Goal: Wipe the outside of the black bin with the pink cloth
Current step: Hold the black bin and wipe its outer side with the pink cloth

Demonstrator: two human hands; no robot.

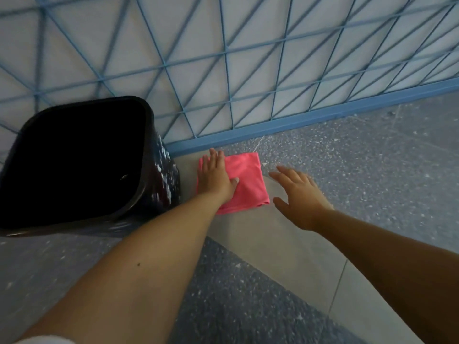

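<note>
Seen from the head camera, looking down at a floor beside a wall. At nine o'clock, a black square plastic bin (74, 160) with rounded corners, standing upright on the floor, mouth open toward the camera, interior dark, glossy speckled highlights on its right outer wall. Just right of the bin, near the centre, a pink folded fabric cloth (247, 180), lying flat on a pale grey floor tile (285, 247), close to the bin's right wall but apart from it, with a narrow strip of tile between. Left hand (215, 175) laid flat on the left half of the pink cloth, fingers straight and pointing toward twelve o'clock, thumb spread to the right across the fabric; released, pressing rather than gripping. Left forearm running in from seven o'clock, passing in front of the bin's lower right corner. Right hand (296, 194) at three o'clock of the cloth, just beside its right edge, fingers spread and extended toward ten o'clock, holding nothing; whether touching the floor or hovering above it cannot be told. Right forearm entering from four o'clock. Around the pale tile, dark blue-grey speckled flooring (372, 155). Along the foot of the wall, from nine o'clock rising to two o'clock, a blue skirting strip (323, 119). Above that, filling the twelve o'clock area, a pale wall crossed by a blue diagonal grid pattern (223, 53), slightly blurred.
</note>
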